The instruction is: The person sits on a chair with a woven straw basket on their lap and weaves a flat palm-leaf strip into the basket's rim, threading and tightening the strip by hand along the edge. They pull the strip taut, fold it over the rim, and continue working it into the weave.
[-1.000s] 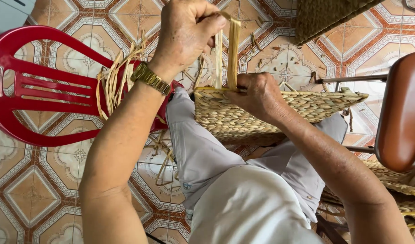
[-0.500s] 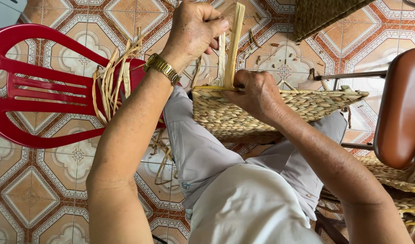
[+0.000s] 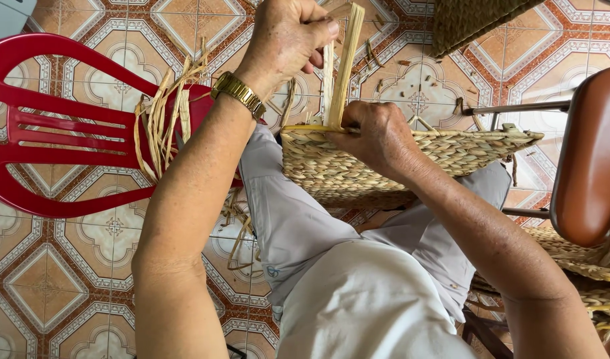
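Head view showed the person seated, a half-woven basket (image 3: 411,159) resting across the lap over grey trousers (image 3: 298,219). The left hand (image 3: 288,36) was raised above the basket's rim, its fingers (image 3: 318,30) closed tight around the upper ends of pale upright straw strands (image 3: 341,66). The right hand (image 3: 378,136) lay lower, pressed on the rim with its fingers curled shut over the weave at the point where those strands rose out of it — so the strands ran almost vertically between the two hands, top end in the left, root under the right. Their long axis stood upright, leaning slightly toward the right at the top. The left hand was the one actually gripping the strands; the right was touching their base and the basket together. A gold wristwatch (image 3: 238,94) sat on the left wrist. Just beside the left forearm, a loose bundle of dried straw (image 3: 162,123) hung over the seat of a red plastic chair (image 3: 59,126), well apart from the fingers. A brown chair back (image 3: 591,153) stood at the right, over the patterned tile floor (image 3: 52,279).
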